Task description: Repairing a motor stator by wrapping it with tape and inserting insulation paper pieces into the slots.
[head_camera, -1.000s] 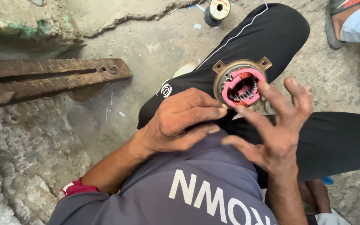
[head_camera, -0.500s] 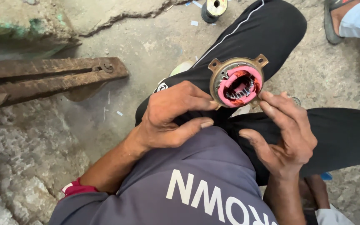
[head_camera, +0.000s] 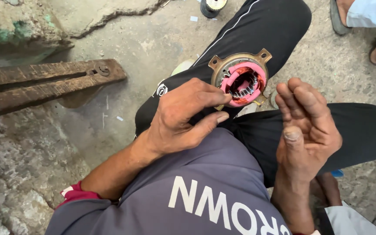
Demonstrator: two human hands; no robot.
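From the head view, our left hand (head_camera: 183, 117) pinched the stator (head_camera: 240, 80) at its near rim, fingers curled, perhaps gripping a wire too. Our right hand (head_camera: 307, 126) hung open and empty just right of it, above our leg (head_camera: 262, 30).

The person wears a grey-violet shirt (head_camera: 205, 191) with large white block lettering across the chest, seen upside down at 6 o'clock in the view. A dark red cuff or inner sleeve (head_camera: 77, 193) with a small white patch shows at the upper arm at 8 o'clock. The trousers (head_camera: 262, 26) are black, with a thin white stripe running down the leg toward 12 o'clock and a small round white emblem near the knee. Both hands, the left hand (head_camera: 183, 117) and the right hand (head_camera: 307, 126), are bare, without rings or a watch; the forearms are uncovered.
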